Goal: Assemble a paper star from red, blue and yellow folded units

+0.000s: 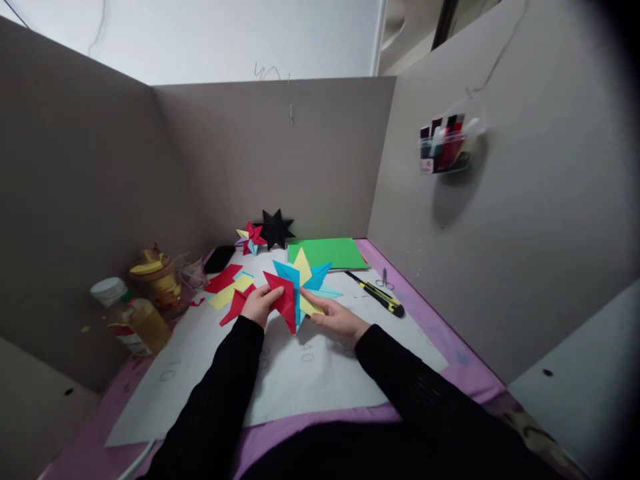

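Observation:
Both my hands hold a folded paper star (pixel 315 277) with red, blue, yellow and pale blue points, raised over the white paper sheet. My left hand (pixel 259 305) is closed on its red piece at the left, thumb on the front face. On the right side, my right hand (pixel 340 319) pinches the star near a yellow point, and its fingertips are partly hidden behind the paper. Beside my left hand lie a folded red piece (pixel 234 309), a yellow paper strip (pixel 231 291) and a flat red paper (pixel 224 279).
At the back stand a small multicoloured star (pixel 251 239) and a black star (pixel 275 229). Green paper (pixel 327 253), a yellow-black cutter (pixel 383 299) and small scissors (pixel 385 280) lie to the right. A bottle (pixel 137 327), a pot (pixel 157 283) and a black phone-like object (pixel 220 259) are at left.

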Demonstrator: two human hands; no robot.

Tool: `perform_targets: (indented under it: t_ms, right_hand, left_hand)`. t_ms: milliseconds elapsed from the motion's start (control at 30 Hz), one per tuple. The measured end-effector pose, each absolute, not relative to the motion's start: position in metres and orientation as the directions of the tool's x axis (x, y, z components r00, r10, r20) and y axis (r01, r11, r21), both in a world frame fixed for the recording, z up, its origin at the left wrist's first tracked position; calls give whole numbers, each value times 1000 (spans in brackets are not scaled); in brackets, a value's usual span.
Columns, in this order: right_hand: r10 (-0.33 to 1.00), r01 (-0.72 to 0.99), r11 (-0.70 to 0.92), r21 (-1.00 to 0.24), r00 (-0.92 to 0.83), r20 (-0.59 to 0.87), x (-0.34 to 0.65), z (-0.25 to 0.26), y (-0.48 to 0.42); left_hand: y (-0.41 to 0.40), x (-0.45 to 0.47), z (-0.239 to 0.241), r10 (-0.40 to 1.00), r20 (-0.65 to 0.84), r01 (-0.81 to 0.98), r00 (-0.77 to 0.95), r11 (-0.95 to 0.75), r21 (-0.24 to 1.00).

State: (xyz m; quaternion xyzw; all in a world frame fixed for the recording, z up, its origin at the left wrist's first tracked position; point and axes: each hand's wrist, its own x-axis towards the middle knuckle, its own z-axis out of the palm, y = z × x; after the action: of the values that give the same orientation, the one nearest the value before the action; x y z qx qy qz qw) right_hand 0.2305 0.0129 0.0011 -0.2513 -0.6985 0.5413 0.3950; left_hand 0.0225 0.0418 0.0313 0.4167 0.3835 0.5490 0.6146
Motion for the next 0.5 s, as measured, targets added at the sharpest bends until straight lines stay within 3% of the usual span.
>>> perform_targets:
  t_ms: [233, 500]
  right_hand:
    - [823, -42, 367, -929, -450, 346, 235, 3, 17]
    - [816, 21, 429, -903, -437, 378, 234, 8, 13]
  left_hand:
    - [46, 7, 40, 998, -49, -576, -43, 15, 817]
    - [43, 13, 35, 997, -25, -363, -68, -1, 932]
